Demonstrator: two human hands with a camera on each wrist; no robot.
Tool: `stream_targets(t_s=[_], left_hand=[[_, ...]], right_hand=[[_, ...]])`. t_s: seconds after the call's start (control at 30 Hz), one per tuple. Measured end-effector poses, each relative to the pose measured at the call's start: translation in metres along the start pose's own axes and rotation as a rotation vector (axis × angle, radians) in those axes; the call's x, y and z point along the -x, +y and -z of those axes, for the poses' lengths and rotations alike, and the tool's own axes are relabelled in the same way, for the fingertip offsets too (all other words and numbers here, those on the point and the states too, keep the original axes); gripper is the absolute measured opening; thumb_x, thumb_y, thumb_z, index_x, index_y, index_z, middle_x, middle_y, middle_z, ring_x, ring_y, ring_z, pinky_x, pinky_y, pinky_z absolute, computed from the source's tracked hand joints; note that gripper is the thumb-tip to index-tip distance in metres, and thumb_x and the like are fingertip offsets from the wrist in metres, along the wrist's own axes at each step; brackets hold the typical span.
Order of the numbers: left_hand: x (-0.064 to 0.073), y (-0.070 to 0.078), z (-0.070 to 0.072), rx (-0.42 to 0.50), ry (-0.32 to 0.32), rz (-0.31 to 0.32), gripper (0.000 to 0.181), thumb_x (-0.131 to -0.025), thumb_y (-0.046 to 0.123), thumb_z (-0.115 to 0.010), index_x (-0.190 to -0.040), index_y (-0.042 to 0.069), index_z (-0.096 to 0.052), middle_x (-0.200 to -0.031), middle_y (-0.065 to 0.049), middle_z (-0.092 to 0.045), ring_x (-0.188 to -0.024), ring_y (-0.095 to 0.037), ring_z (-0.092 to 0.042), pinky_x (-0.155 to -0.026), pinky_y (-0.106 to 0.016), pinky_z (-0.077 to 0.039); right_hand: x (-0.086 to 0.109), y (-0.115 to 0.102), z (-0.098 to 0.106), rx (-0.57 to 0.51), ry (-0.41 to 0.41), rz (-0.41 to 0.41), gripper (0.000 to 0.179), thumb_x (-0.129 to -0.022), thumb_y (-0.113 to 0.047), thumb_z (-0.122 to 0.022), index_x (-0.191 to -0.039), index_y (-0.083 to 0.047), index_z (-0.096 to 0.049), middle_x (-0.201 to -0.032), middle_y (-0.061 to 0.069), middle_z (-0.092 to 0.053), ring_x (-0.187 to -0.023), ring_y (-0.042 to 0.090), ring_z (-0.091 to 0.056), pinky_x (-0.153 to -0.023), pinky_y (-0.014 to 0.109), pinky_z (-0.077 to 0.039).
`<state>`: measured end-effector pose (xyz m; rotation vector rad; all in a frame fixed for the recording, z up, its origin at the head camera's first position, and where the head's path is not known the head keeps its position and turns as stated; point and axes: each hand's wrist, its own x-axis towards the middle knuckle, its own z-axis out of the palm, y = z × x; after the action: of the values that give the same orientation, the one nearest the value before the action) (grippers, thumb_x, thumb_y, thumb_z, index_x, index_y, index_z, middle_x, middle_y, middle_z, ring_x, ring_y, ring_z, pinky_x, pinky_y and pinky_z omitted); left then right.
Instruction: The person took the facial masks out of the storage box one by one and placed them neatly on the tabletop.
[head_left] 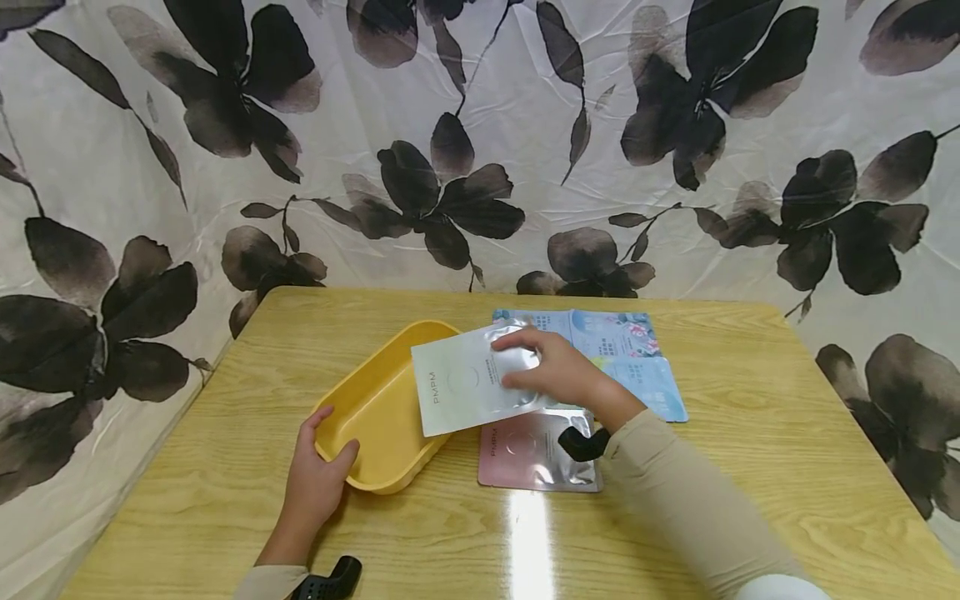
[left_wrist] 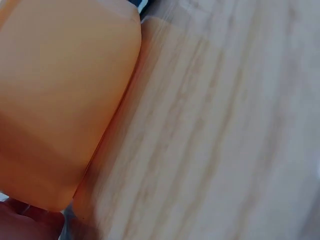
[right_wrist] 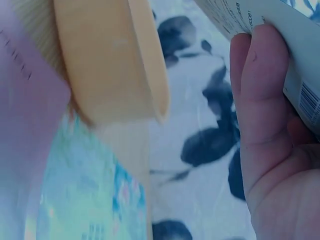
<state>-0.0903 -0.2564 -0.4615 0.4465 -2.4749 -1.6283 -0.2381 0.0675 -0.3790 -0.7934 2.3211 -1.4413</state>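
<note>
My right hand [head_left: 551, 367] holds a pale green sheet mask packet [head_left: 457, 383] marked PMPM by its silvery end. The packet overlaps the right rim of a yellow plastic tray [head_left: 375, 408] in the head view. My left hand [head_left: 318, 475] grips the tray's near left corner, thumb over the rim. Below the raised packet lies a pink sheet mask packet [head_left: 525, 458] on the table. In the right wrist view, fingers [right_wrist: 265, 75] press against the held packet's printed back [right_wrist: 302, 75]. The tray's side wall [left_wrist: 65, 100] fills the left of the left wrist view.
Blue floral sheet mask packets [head_left: 615, 333] lie behind the right hand, partly covered by it. Everything rests on a light wooden table [head_left: 750, 400]. A floral cloth [head_left: 480, 167] hangs beyond the table's far edge.
</note>
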Motion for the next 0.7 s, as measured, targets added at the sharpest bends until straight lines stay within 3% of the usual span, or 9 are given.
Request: stream_targets(t_s=[0.27,0.6,0.7], left_hand=[[0.000,0.001,-0.002,-0.003,0.009,0.027,0.069,-0.097,0.014,-0.060,-0.154,0.003,-0.023,-0.159,-0.026,-0.019,-0.143,-0.040,-0.027,-0.113,-0.053,-0.027],[0.005,-0.001,-0.004,0.009,0.020,0.053,0.075,-0.096,0.014,-0.061,-0.157,0.004,-0.017,-0.161,-0.026,-0.014,-0.145,-0.043,-0.019,-0.115,-0.056,-0.022],[0.003,0.000,-0.004,0.013,0.045,0.039,0.074,-0.096,0.013,-0.061,-0.156,0.003,-0.019,-0.159,-0.027,-0.018,-0.144,-0.042,-0.022,-0.114,-0.055,-0.023]], right_hand=[[0.043,0.028,0.032,0.041,0.092,-0.004,0.047,-0.085,-0.018,-0.078,-0.129,-0.008,-0.066,-0.139,0.011,-0.057,-0.140,0.038,-0.034,-0.108,0.057,-0.033],[0.100,0.066,0.056,0.044,0.159,-0.080,0.045,-0.089,-0.019,-0.077,-0.129,-0.006,-0.063,-0.141,0.017,-0.053,-0.142,0.046,-0.024,-0.106,0.067,-0.027],[0.113,0.072,0.062,0.045,0.175,-0.086,0.045,-0.090,-0.018,-0.076,-0.130,-0.004,-0.062,-0.140,0.019,-0.052,-0.137,0.046,-0.032,-0.102,0.062,-0.035]])
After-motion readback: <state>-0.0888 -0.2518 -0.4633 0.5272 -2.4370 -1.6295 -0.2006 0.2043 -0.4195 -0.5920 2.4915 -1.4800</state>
